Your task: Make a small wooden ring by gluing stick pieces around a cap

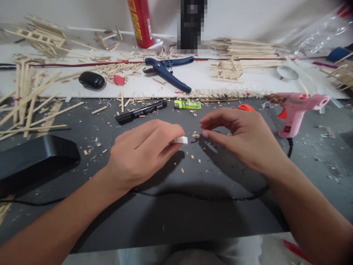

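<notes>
My left hand is closed, pinching a small white piece between thumb and fingers. Only the white end sticks out, so its kind is hidden. To the right, my right hand is held with thumb and fingertips apart and nothing between them. Just off those fingertips lies a tiny wood scrap on the dark grey table. Beyond the hands are a black marker and a yellow-green lighter. Behind my right hand an orange object is partly covered.
A pink glue gun stands at right, its cord crossing the table. Blue-handled cutters, a black mouse-shaped case and a red can are at the back. Wooden sticks pile up left, beside a black box.
</notes>
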`<act>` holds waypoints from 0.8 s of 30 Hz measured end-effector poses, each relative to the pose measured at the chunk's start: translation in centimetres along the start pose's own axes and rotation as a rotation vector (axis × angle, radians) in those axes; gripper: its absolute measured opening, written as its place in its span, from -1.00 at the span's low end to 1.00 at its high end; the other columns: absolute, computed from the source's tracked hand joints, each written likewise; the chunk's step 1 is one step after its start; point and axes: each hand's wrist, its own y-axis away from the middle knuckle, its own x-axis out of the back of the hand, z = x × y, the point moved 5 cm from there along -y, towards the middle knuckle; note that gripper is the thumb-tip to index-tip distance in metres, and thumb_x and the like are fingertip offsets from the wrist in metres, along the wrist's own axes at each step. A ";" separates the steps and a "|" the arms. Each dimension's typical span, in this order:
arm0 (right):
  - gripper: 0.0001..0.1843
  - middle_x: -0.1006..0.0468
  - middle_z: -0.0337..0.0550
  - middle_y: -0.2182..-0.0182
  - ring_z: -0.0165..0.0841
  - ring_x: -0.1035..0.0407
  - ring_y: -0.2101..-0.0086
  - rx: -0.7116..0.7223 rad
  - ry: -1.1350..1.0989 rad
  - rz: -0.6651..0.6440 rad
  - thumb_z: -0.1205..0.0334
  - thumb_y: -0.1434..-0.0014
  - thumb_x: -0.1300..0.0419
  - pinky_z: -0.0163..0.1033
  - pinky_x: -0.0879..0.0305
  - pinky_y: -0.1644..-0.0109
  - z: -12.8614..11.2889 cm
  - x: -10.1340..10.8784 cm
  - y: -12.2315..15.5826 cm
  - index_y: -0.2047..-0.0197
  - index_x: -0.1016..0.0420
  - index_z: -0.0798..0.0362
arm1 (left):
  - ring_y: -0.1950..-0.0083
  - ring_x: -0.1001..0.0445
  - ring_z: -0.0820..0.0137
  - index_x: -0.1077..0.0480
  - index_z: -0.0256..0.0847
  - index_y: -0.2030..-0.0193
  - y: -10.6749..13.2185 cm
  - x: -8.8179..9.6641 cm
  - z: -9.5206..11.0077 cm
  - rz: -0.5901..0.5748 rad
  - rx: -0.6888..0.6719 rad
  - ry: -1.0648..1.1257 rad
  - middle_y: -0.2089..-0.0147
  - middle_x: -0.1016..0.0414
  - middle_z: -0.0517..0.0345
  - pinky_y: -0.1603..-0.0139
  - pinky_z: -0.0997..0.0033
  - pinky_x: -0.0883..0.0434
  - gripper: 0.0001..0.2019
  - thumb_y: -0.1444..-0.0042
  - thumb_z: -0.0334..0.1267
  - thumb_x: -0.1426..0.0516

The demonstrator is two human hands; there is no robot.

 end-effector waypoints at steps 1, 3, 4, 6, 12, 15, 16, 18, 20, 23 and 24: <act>-0.87 -0.74 -0.21 0.26 -0.25 -0.59 0.25 -0.002 0.018 0.003 0.25 -0.19 -0.43 -0.15 -0.50 0.15 0.0 0.1 -0.1 0.16 -0.71 -0.04 | 0.30 -0.70 0.50 -0.46 -0.03 0.14 0.0 0.0 0.0 0.003 0.006 0.000 0.28 -0.71 0.38 0.25 0.56 -0.53 -0.88 -0.39 -0.37 -0.25; -0.92 -0.73 -0.22 0.32 -0.25 -0.56 0.31 -0.011 0.066 0.022 0.22 -0.20 -0.42 -0.16 -0.43 0.24 0.0 0.3 -0.2 0.19 -0.72 -0.05 | 0.32 -0.69 0.50 -0.46 -0.02 0.14 0.0 0.0 -0.1 0.006 0.018 0.012 0.28 -0.71 0.38 0.23 0.55 -0.54 -0.89 -0.39 -0.36 -0.25; -0.94 -0.71 -0.22 0.36 -0.25 -0.54 0.34 -0.011 0.094 0.044 0.20 -0.22 -0.42 -0.16 -0.39 0.27 -0.1 0.4 -0.1 0.21 -0.72 -0.06 | 0.32 -0.68 0.49 -0.47 -0.02 0.14 -0.1 -0.1 -0.2 0.001 0.030 0.018 0.27 -0.71 0.37 0.24 0.54 -0.54 -0.89 -0.39 -0.35 -0.25; -0.93 -0.67 -0.24 0.42 -0.27 -0.49 0.41 0.015 0.148 0.091 0.16 -0.27 -0.38 -0.16 -0.31 0.32 -0.5 0.7 0.1 0.23 -0.71 -0.08 | 0.29 -0.69 0.46 -0.50 -0.02 0.13 -0.1 -0.2 -0.5 -0.011 0.063 0.018 0.26 -0.72 0.36 0.28 0.50 -0.52 -0.91 -0.40 -0.33 -0.24; -0.83 -0.62 -0.21 0.38 -0.30 -0.45 0.39 0.341 0.249 -0.323 0.23 -0.40 -0.20 -0.18 -0.24 0.28 -3.2 -1.9 1.8 0.20 -0.63 -0.05 | 0.26 -0.68 0.45 -0.55 -0.03 0.23 -0.3 -0.8 -1.4 -0.062 0.185 0.077 0.26 -0.72 0.36 0.23 0.49 -0.57 -0.90 -0.38 -0.24 -0.27; -0.71 -0.55 -0.17 0.43 -0.29 -0.40 0.41 0.350 0.475 -0.243 0.15 -0.44 -0.14 -0.15 -0.14 0.31 -3.4 -0.6 1.6 0.30 -0.57 -0.02 | 0.19 -0.69 0.46 -0.55 -0.04 0.18 -0.3 -0.2 -1.2 0.028 0.144 0.110 0.22 -0.72 0.34 0.18 0.49 -0.59 -0.91 -0.39 -0.31 -0.27; -0.65 -0.49 -0.20 0.50 -0.31 -0.34 0.46 0.316 0.534 -0.156 0.08 -0.45 -0.15 -0.14 -0.10 0.34 -3.3 0.6 1.4 0.38 -0.51 -0.01 | 0.18 -0.69 0.46 -0.56 -0.03 0.18 -0.3 0.1 -1.1 0.061 0.133 0.118 0.21 -0.72 0.34 0.19 0.49 -0.59 -0.90 -0.39 -0.32 -0.28; -0.50 -0.31 -0.26 0.63 -0.36 -0.18 0.56 0.175 0.589 0.002 -0.05 -0.43 -0.19 -0.13 -0.01 0.41 -2.5 3.9 1.6 0.52 -0.36 -0.03 | 0.18 -0.69 0.47 -0.57 -0.02 0.18 -0.3 0.4 -1.0 0.087 0.137 0.159 0.21 -0.72 0.35 0.19 0.48 -0.60 -0.88 -0.38 -0.35 -0.28; -0.45 -0.22 -0.26 0.66 -0.37 -0.11 0.60 -0.047 0.580 0.062 -0.14 -0.39 -0.22 -0.11 0.00 0.46 -0.5 7.4 2.7 0.56 -0.30 -0.06 | 0.19 -0.69 0.47 -0.59 -0.02 0.20 -0.3 0.5 -1.1 0.100 0.168 0.232 0.22 -0.73 0.36 0.18 0.48 -0.61 -0.88 -0.34 -0.37 -0.30; -0.52 -0.34 -0.17 0.64 -0.28 -0.21 0.58 -0.367 0.639 0.285 -0.26 -0.25 -0.32 -0.06 -0.06 0.46 3.7 13.1 5.5 0.51 -0.44 -0.11 | 0.20 -0.70 0.45 -0.63 -0.03 0.24 -0.2 0.6 -1.4 0.133 0.236 0.338 0.24 -0.74 0.37 0.19 0.50 -0.62 -0.89 -0.28 -0.37 -0.35; -0.55 -0.45 -0.11 0.60 -0.23 -0.28 0.56 -0.476 0.647 0.344 -0.28 -0.17 -0.38 -0.04 -0.10 0.44 5.5 14.5 6.3 0.47 -0.48 -0.12 | 0.19 -0.71 0.43 -0.64 -0.03 0.25 -0.2 0.5 -1.6 0.142 0.268 0.375 0.23 -0.74 0.36 0.20 0.50 -0.62 -0.89 -0.25 -0.36 -0.36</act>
